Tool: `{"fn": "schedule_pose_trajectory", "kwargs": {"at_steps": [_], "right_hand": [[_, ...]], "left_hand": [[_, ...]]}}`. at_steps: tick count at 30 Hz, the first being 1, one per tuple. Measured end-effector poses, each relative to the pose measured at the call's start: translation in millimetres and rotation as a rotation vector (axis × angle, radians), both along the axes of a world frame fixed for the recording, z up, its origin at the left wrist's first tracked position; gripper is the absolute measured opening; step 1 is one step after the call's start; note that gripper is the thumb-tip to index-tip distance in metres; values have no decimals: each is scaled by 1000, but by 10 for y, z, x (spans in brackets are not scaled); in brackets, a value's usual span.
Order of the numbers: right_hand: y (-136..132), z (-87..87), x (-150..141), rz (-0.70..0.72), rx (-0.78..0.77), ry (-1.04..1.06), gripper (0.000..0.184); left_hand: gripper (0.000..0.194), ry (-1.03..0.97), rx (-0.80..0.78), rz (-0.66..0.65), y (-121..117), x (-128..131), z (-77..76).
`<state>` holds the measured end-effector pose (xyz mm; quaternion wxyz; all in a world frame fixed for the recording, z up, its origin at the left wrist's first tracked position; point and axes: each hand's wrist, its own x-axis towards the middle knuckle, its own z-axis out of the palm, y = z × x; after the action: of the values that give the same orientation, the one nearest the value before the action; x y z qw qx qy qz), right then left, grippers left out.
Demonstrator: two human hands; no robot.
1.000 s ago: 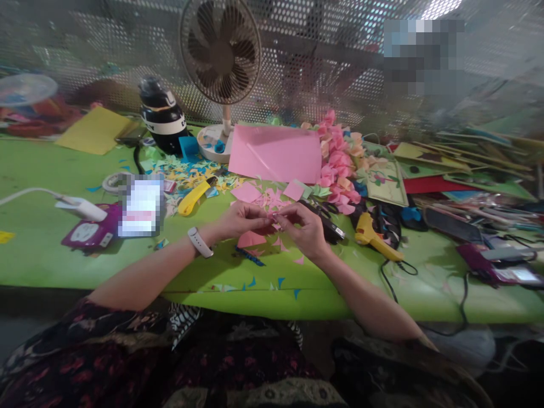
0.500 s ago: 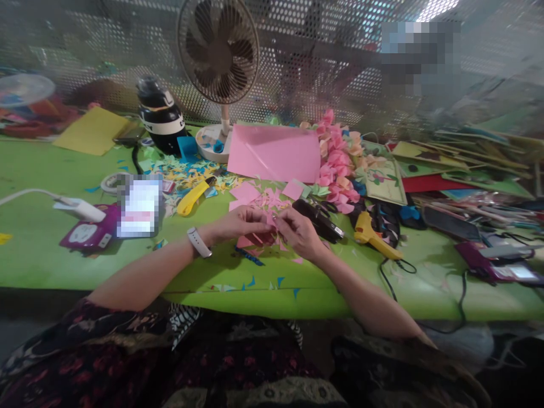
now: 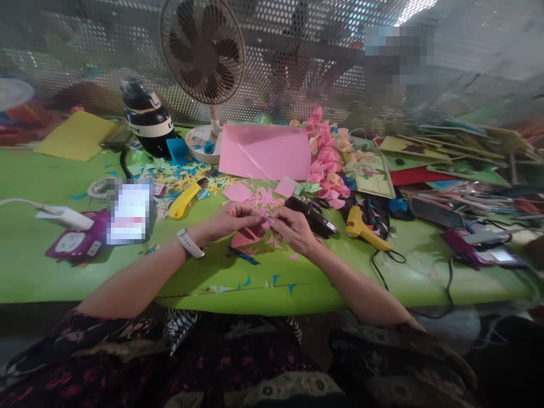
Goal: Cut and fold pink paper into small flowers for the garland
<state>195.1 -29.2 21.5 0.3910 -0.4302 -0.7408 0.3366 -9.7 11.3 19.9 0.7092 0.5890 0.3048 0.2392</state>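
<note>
My left hand (image 3: 240, 218) and my right hand (image 3: 293, 228) meet fingertip to fingertip above the green table. Between them they pinch a small piece of pink paper (image 3: 265, 219), mostly covered by the fingers. Pink paper scraps (image 3: 261, 198) lie just behind the hands. Under my left hand rests a folded-looking pink paper piece (image 3: 244, 239), with a dark blue strip (image 3: 243, 256) in front of it. A black stapler-like tool (image 3: 312, 218) is close beside my right hand.
Left are a yellow cutter (image 3: 187, 199), a lit phone (image 3: 130, 214) and a purple box (image 3: 76, 241). Behind stand a fan (image 3: 203, 51), a black bottle (image 3: 147, 122), a pink sheet (image 3: 266, 152) and pink paper petals (image 3: 325, 158). A yellow glue gun (image 3: 365, 229) with its cord lies right.
The whole view has shifted, so things appear slightly further left. Both hands keep their pinch on the pink paper, with only slight finger movement.
</note>
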Motion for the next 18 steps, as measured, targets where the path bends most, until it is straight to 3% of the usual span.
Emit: {"fn": "schedule_pose_trajectory", "kwargs": {"at_steps": [3,5,8,10,11,14,18], "right_hand": [[67,60,113,72,-43,-39,36],[180,125,312,44,-103,-89,31],[404,212,741,-311,-60,-272,20],[537,223,1005,-547,-37,-619,11],[589,210,1105,-576,-91,-772,9],[682,125,1257,-500,-240,-1014,15],[717,60,1266,-478,-269,-1039,24]], "left_hand": [[28,-2,-10,-1,-5,6,-8],[27,-9,-13,28,-4,11,-7],[28,-15,-30,100,11,13,-8],[29,-5,-42,141,23,14,-11],[29,0,-44,163,27,14,-11],[30,-9,-44,228,33,16,-11],[31,-41,-43,273,32,17,-10]]}}
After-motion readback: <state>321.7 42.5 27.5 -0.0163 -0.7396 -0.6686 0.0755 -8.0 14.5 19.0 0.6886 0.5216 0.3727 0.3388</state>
